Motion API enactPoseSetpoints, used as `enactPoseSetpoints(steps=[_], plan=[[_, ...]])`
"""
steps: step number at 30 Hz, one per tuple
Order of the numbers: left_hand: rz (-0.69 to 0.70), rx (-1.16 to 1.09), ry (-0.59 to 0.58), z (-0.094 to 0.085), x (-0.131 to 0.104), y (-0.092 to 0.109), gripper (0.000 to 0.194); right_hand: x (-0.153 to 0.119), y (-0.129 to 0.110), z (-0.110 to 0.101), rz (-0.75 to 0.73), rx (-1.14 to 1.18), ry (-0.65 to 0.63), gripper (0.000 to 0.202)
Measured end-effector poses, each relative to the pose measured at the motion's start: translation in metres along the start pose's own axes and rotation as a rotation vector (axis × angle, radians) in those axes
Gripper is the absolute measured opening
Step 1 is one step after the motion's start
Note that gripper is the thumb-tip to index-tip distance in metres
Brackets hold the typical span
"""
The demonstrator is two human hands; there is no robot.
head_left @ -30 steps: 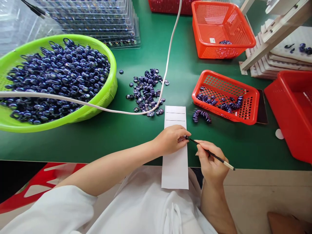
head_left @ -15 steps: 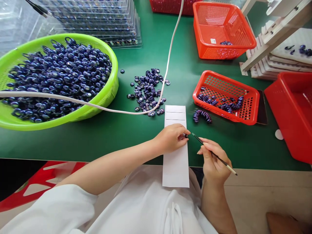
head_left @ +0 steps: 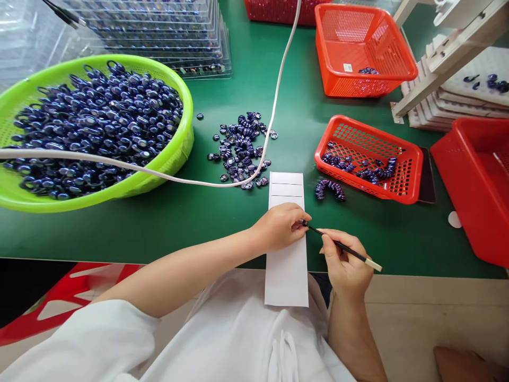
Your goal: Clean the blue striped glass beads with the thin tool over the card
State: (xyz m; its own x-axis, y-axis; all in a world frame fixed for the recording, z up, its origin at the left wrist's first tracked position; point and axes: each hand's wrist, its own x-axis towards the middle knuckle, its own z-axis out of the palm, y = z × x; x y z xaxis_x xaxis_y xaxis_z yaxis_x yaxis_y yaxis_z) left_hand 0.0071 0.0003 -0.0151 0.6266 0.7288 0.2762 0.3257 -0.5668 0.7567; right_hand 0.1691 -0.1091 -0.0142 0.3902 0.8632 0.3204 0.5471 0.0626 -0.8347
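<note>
Piece [head_left: 305, 223] sits pinched in left grip [head_left: 283, 226], against tool [head_left: 350, 250] in right grip [head_left: 348, 265].

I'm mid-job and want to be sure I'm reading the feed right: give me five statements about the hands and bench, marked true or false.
1. The left hand pinches a small dark piece. True.
2. The right hand holds nothing. False: it holds a slim dark tool with a pale end.
3. A white cable passes over the green basket. True.
4. The arched row of dark pieces lies inside the low red basket. False: it lies on the green table, beside that basket.
5. A loose pile of dark pieces lies between the green basket and the low red basket. True.
</note>
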Motion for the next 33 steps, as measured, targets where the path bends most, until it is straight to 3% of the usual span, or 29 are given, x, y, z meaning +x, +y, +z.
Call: enactPoseSetpoints(steps=[7, 13, 17, 21, 25, 27, 30, 33], plan=[[0.008, -0.010, 0.003, -0.001, 0.000, 0.000, 0.015, -0.001, -0.002, 0.000, 0.042, 0.127, 0.032, 0.011], [-0.010, -0.030, 0.001, 0.003, -0.001, 0.000, 0.015, 0.000, -0.002, 0.003, 0.013, 0.035, 0.045, 0.011], [-0.018, -0.038, 0.012, 0.001, 0.000, 0.001, 0.015, -0.001, -0.003, 0.005, 0.029, 0.126, 0.108, 0.010], [0.020, 0.089, 0.131, -0.027, 0.006, -0.006, 0.016, -0.001, -0.005, 0.005, 0.088, 0.258, 0.193, 0.010], [-0.085, 0.448, 0.315, -0.067, 0.009, -0.017, 0.025, 0.000, -0.007, 0.005, 0.125, 0.351, 0.258, 0.010], [-0.118, 0.590, 0.377, -0.076, 0.012, -0.016, 0.028, 0.000, -0.008, 0.006, 0.142, 0.388, 0.281, 0.010], [-0.044, 0.622, 0.326, -0.066, 0.019, -0.004, 0.030, 0.001, -0.008, 0.006, 0.166, 0.409, 0.330, 0.011], [0.155, 0.543, 0.133, -0.037, 0.035, 0.014, 0.025, 0.002, -0.007, 0.006, 0.157, 0.429, 0.379, 0.010]])
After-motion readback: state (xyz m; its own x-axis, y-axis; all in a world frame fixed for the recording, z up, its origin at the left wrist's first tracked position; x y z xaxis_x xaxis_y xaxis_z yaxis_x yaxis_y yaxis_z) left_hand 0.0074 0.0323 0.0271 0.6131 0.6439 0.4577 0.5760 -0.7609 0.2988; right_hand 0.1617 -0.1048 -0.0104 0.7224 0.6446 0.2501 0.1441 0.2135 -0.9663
